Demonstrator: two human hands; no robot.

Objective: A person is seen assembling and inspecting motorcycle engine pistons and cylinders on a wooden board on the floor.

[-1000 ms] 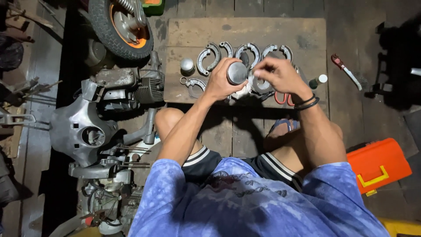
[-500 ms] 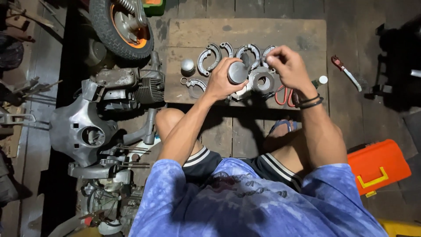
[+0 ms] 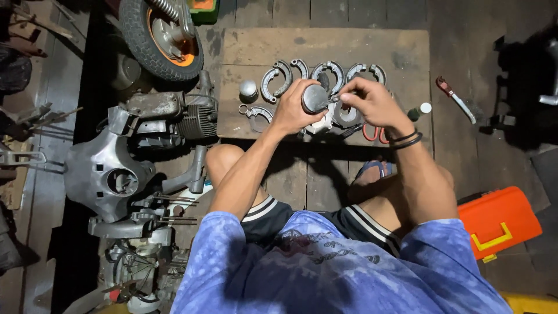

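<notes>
My left hand (image 3: 293, 110) grips a round grey metal piston (image 3: 314, 98), held up over a wooden board (image 3: 325, 43). My right hand (image 3: 372, 102) is pinched against the piston's right side, fingertips touching it; whether a small part sits between them is hidden. Below the hands lie a second metal cylinder part (image 3: 347, 116) and red-handled pliers (image 3: 372, 134). Several curved brake shoes (image 3: 276, 78) lie in a row along the board behind the hands.
A small metal dome (image 3: 248, 89) rests on the board's left. A wheel with orange rim (image 3: 165, 35), an engine (image 3: 174, 116) and a grey scooter body panel (image 3: 107, 174) lie to the left. A red-handled tool (image 3: 456, 99) and an orange toolbox (image 3: 500, 221) sit at right.
My right hand rose from the cylinder part on the board and came to the side of the piston. My left hand kept its hold on the piston, almost still.
</notes>
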